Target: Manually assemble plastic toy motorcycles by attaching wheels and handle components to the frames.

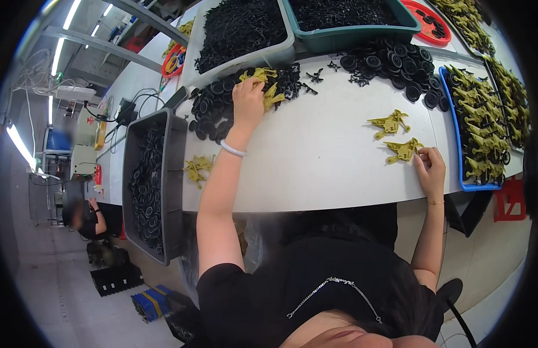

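My left hand (248, 103) reaches to the back of the white table, its fingers closed on a yellow-green plastic toy part (261, 74). Another such toy part (273, 98) lies against its fingers, beside loose black wheels (208, 103). At the table's right side, my right hand (431, 167) pinches the edge of a yellow-green toy part (403, 150) between thumb and fingers. Just beyond it lies a similar toy part (389, 123), untouched. One more yellow-green piece (197, 169) rests left of my left forearm.
A grey bin (175, 191) of black wheels stands at the left. A white bin (190, 66) and a green bin (338, 40) with small black parts line the back. A heap of wheels (396, 61) lies back right. A blue tray (461, 151) holds yellow-green pieces with wheels. Another person (95, 220) sits far left.
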Demonstrator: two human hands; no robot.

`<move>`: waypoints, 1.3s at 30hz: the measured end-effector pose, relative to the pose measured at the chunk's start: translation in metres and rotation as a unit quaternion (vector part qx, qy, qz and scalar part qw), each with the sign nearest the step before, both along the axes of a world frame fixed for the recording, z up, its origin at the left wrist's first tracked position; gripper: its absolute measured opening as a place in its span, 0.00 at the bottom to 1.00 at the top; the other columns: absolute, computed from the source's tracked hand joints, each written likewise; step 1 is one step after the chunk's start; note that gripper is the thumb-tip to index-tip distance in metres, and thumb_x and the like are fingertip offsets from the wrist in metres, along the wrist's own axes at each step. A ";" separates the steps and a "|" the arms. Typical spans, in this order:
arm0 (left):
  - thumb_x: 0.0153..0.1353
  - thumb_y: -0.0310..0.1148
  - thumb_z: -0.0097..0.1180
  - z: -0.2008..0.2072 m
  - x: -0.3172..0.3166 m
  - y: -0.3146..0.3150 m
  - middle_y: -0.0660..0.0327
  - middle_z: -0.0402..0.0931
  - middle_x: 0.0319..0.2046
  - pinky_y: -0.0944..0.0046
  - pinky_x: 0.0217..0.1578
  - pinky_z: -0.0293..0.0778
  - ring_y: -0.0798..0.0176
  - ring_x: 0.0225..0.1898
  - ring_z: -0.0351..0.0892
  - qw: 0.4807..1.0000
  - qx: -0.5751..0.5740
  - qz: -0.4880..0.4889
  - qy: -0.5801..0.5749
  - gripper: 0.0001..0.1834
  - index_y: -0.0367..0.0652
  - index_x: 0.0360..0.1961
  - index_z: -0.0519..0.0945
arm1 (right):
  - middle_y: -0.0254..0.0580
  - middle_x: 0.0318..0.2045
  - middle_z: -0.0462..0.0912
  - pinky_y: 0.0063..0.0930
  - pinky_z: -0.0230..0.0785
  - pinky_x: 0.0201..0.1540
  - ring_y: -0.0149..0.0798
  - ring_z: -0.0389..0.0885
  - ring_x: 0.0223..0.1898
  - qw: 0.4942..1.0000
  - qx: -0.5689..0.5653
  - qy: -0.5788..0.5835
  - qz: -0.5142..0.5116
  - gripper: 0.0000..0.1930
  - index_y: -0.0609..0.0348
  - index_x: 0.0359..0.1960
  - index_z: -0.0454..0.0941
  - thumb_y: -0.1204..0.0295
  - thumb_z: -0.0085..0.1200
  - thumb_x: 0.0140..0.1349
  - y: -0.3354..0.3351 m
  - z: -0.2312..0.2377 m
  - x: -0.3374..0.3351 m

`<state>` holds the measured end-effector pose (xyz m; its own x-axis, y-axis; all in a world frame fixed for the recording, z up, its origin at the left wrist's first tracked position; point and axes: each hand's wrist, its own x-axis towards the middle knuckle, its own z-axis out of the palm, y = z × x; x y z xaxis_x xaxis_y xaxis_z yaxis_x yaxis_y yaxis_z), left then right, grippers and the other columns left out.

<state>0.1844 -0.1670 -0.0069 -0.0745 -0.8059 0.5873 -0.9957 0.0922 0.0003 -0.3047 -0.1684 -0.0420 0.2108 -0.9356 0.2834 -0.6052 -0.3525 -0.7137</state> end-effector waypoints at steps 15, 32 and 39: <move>0.48 0.18 0.60 0.021 -0.105 0.101 0.61 0.82 0.34 0.50 0.55 0.66 0.57 0.39 0.80 0.971 -0.043 -0.123 0.199 0.10 0.44 0.30 0.81 | 0.40 0.25 0.76 0.27 0.68 0.31 0.38 0.74 0.27 0.981 -0.175 -0.079 0.001 0.07 0.61 0.29 0.75 0.82 0.59 0.49 0.029 0.009 0.034; 0.48 0.26 0.57 -0.012 -0.181 0.084 0.55 0.71 0.44 0.56 0.43 0.71 0.53 0.45 0.73 0.968 0.150 -0.173 0.099 0.09 0.45 0.33 0.79 | 0.33 0.26 0.77 0.31 0.70 0.30 0.38 0.77 0.31 0.987 -0.029 0.044 0.149 0.07 0.53 0.28 0.75 0.71 0.61 0.50 0.061 0.004 0.147; 0.46 0.28 0.55 -0.004 -0.183 0.074 0.62 0.70 0.30 0.63 0.28 0.73 0.59 0.34 0.74 0.953 0.198 -0.212 0.091 0.05 0.43 0.27 0.76 | 0.35 0.25 0.77 0.29 0.70 0.27 0.36 0.78 0.24 0.994 0.023 -0.023 0.104 0.09 0.56 0.28 0.74 0.73 0.64 0.48 0.059 0.004 0.150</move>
